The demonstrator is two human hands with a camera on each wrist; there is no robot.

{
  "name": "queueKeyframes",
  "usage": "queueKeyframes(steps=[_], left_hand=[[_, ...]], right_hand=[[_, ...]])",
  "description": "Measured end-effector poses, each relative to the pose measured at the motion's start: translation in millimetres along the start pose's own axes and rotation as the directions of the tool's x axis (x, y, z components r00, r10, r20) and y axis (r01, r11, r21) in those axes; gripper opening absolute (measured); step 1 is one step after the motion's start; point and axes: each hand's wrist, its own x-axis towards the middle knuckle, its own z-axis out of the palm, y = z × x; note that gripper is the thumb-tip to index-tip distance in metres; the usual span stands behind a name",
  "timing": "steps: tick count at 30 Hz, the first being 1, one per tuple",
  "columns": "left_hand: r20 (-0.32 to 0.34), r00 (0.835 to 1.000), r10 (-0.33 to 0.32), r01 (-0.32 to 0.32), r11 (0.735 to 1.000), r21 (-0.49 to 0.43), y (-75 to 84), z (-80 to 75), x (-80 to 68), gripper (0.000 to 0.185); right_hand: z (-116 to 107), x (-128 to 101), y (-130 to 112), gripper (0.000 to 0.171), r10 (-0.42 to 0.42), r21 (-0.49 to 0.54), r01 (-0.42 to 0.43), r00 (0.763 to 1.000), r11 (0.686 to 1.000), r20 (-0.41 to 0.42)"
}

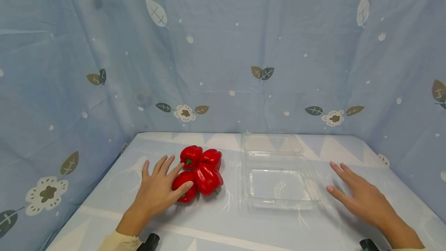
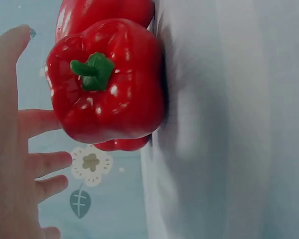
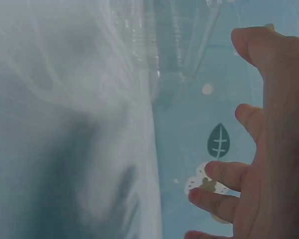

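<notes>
Several red bell peppers (image 1: 208,179) with green stems sit bunched together left of the table's middle. My left hand (image 1: 158,189) is spread over their near left side, thumb and fingers apart, overlapping the nearest left pepper (image 1: 184,192) in the head view. In the left wrist view that pepper (image 2: 109,84) faces the camera stem first, with the fingers beyond it. To the right of the peppers lies a clear plastic clamshell box (image 1: 278,183), its lid (image 1: 273,143) folded back toward the wall. Fingers extended, my right hand (image 1: 362,196) hovers right of the box and holds nothing.
The table (image 1: 216,229) carries a pale blue and white patterned cover. A blue curtain (image 1: 223,49) with leaf and flower prints surrounds it at the back and both sides. Dark wrist camera mounts (image 1: 150,241) show at the lower edge.
</notes>
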Motion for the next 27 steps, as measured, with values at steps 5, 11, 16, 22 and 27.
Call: queueKeyframes(steps=[5, 11, 16, 22, 27], left_hand=[[-0.017, 1.0, -0.018, 0.017, 0.999, -0.041, 1.1, 2.5, -2.0, 0.074], [-0.008, 1.0, -0.025, 0.025, 0.998, -0.057, 3.2, 6.2, -5.8, 0.067], [0.008, 1.0, -0.025, 0.026, 0.996, -0.084, 4.6, 9.0, -8.0, 0.063], [0.048, 0.998, -0.045, 0.051, 0.991, -0.126, 2.6, 12.8, -9.1, 0.065], [0.071, 0.995, -0.068, 0.079, 0.983, -0.163, 0.9, 15.6, -11.1, 0.067]], right_hand=[[10, -2, -1, 0.07, 0.013, 0.136, -0.016, 1.0, 0.991, 0.024], [20, -2, -8, 0.065, 0.017, 0.242, -0.014, 1.0, 0.97, -0.013], [30, -2, -11, 0.058, 0.032, 0.27, -0.004, 0.995, 0.963, -0.098], [36, -5, -18, 0.053, 0.013, 0.32, 0.036, 0.988, 0.947, -0.151], [35, -4, -22, 0.054, 0.02, 0.349, 0.017, 0.995, 0.937, -0.102]])
